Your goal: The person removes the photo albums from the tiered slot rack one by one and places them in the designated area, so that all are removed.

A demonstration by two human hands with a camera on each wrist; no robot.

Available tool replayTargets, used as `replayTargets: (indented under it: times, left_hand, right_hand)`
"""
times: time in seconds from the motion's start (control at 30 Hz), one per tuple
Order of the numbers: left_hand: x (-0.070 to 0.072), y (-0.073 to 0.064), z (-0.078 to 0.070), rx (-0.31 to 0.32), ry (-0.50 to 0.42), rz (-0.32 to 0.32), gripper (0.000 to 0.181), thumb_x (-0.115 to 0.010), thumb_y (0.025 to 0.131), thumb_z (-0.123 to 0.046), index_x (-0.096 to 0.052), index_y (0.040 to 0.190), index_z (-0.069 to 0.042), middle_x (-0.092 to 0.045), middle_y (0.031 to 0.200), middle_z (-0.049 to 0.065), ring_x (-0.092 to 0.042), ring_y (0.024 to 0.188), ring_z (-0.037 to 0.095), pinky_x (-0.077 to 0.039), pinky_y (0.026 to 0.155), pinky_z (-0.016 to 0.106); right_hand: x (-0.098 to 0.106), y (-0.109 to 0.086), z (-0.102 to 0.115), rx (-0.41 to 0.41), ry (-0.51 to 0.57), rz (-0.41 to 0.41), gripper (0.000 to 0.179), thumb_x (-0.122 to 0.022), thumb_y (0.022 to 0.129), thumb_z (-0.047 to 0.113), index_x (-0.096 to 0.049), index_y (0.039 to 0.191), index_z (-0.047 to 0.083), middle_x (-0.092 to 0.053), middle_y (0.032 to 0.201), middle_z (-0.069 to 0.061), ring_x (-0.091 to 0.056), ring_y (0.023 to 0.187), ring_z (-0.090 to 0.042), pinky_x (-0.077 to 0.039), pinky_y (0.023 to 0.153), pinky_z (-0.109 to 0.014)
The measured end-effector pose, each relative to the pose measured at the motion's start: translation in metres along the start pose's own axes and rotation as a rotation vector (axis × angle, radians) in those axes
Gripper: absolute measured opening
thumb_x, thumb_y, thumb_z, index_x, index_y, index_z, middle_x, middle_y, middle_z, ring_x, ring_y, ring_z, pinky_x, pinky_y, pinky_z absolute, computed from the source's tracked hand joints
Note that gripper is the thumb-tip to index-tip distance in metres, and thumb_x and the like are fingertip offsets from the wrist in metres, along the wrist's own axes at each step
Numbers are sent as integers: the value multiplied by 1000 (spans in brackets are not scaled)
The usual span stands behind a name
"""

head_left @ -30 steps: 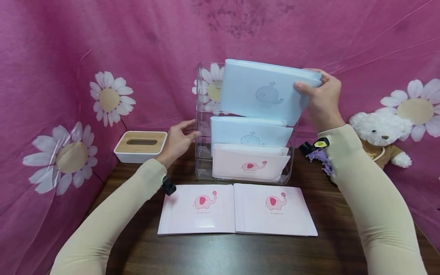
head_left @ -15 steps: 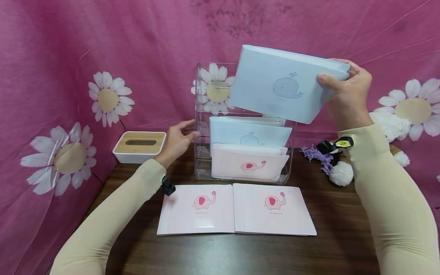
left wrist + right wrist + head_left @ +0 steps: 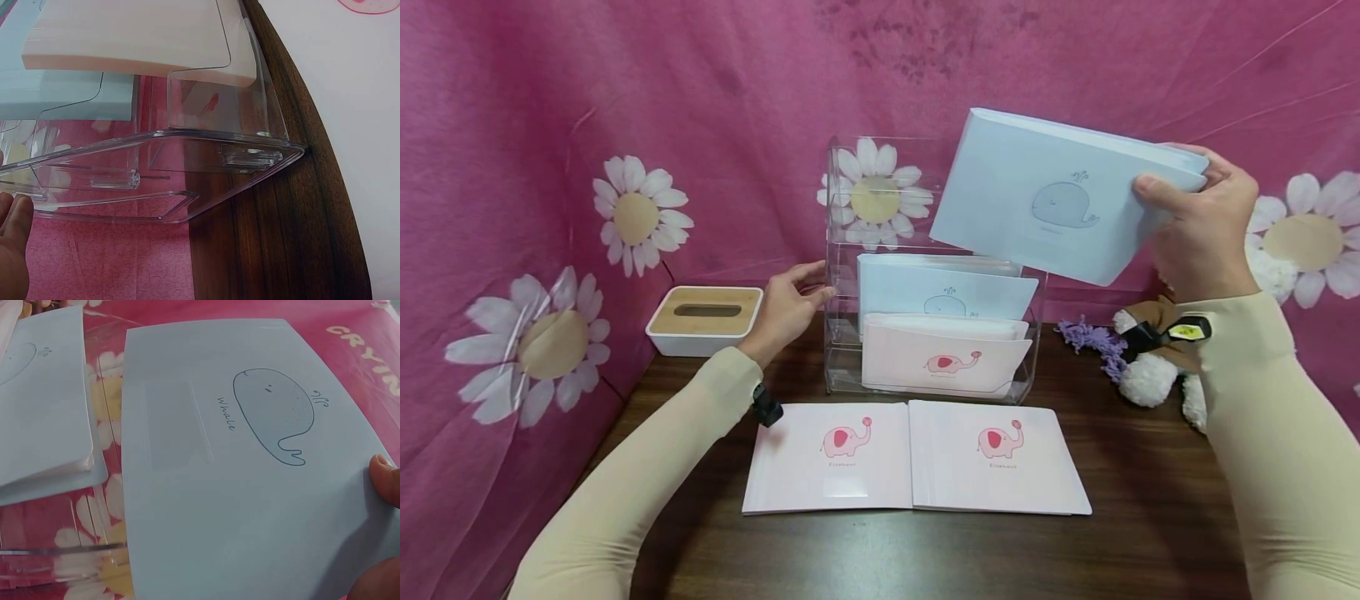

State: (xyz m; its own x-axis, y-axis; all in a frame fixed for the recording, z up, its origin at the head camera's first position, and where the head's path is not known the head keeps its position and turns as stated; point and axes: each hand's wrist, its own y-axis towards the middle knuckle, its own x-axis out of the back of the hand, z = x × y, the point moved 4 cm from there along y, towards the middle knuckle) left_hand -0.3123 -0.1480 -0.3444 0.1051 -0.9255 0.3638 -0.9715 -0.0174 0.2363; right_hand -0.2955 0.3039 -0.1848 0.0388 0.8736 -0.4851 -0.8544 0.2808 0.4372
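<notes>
High at the right in the head view, my right hand pinches the right end of a blue photo album with a whale drawing, thumb on the front cover. The album is tilted and off the table; the right wrist view shows its cover with the word "Whale". My left hand touches the left side of a clear tiered rack, fingers fairly straight at its edge. Standing in the rack are another blue whale album and, in front and lower, a pink elephant album.
Two pink elephant albums, one left and one right, lie side by side before the rack. A white tissue box with a wooden lid stands left. Behind my right wrist are a plush toy and purple flowers. Pink cloth hangs behind.
My right hand has carried the blue album from the rack's upper tier up and to the right, then slightly down. My left hand stays at the rack's side.
</notes>
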Motion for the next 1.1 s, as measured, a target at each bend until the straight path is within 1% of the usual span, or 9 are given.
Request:
replayTargets:
  times: [0.27, 0.37, 0.47, 0.57, 0.7, 0.83, 0.93, 1.03, 1.1]
  left_hand:
    - [0, 0, 0, -8, -31, 8, 48, -75, 92, -12, -63, 138, -10, -71, 128, 14, -71, 113, 25, -62, 85, 23]
    - [1, 0, -1, -12, -45, 14, 49, -75, 92, -10, -62, 138, -7, -71, 127, 16, -71, 114, 27, -62, 85, 23]
    - [1, 0, -1, -18, -34, 9, 48, -76, 91, -10, -63, 138, -8, -72, 126, 15, -71, 114, 27, -62, 86, 23]
    - [2, 0, -2, -31, -21, 2, 48, -76, 91, -10, -63, 137, -7, -72, 126, 15, -71, 114, 27, -62, 89, 25]
    - [2, 0, -2, -39, -22, -1, 48, -75, 91, -10, -63, 137, -6, -71, 126, 16, -70, 115, 27, -61, 92, 27]
    - [2, 1, -2, -36, -22, 1, 48, -76, 91, -11, -63, 137, -7, -72, 126, 15, -70, 115, 26, -62, 91, 27]
    - [1, 1, -2, -29, -27, 4, 48, -76, 91, -11, -63, 138, -7, -72, 126, 15, -71, 114, 26, -62, 88, 25]
    - [0, 2, -3, -25, -42, 8, 48, -76, 91, -11, -63, 138, -7, -72, 126, 16, -71, 113, 27, -62, 85, 23]
    - [1, 1, -3, -22, -43, 6, 49, -76, 91, -11, -63, 138, -7, -72, 126, 16, -71, 113, 27, -62, 85, 22]
  right_hand:
    - [18, -3, 5, 8, 149, -27, 37, -65, 70, -36, -67, 102, -19, -76, 90, -23, -76, 85, -32, -66, 75, -36]
    - [25, -5, 6, 2, 201, -35, 35, -62, 70, -38, -66, 100, -21, -75, 88, -25, -76, 83, -34, -66, 74, -37]
    - [33, -7, 7, -2, 237, -37, 33, -60, 71, -39, -65, 98, -21, -75, 88, -26, -75, 83, -34, -66, 73, -37]
    - [42, -9, 9, 0, 251, -44, 34, -60, 70, -40, -65, 98, -21, -75, 89, -27, -75, 83, -34, -66, 72, -36]
    - [55, -11, 12, -4, 246, -44, 34, -59, 72, -39, -64, 101, -21, -74, 93, -27, -75, 86, -34, -66, 76, -37]
    - [71, -15, 15, 22, 233, -40, 30, -56, 73, -40, -61, 96, -23, -72, 92, -28, -74, 89, -35, -66, 78, -39]
    - [82, -18, 16, 53, 222, -16, 23, -53, 74, -41, -58, 87, -23, -69, 85, -25, -73, 86, -34, -66, 75, -38]
    - [92, -21, 16, 69, 217, 28, 21, -50, 77, -39, -57, 90, -24, -69, 86, -26, -73, 85, -35, -66, 73, -37]
    - [99, -24, 15, 69, 206, 53, 23, -49, 80, -37, -59, 97, -25, -72, 92, -27, -74, 88, -35, -66, 74, -36]
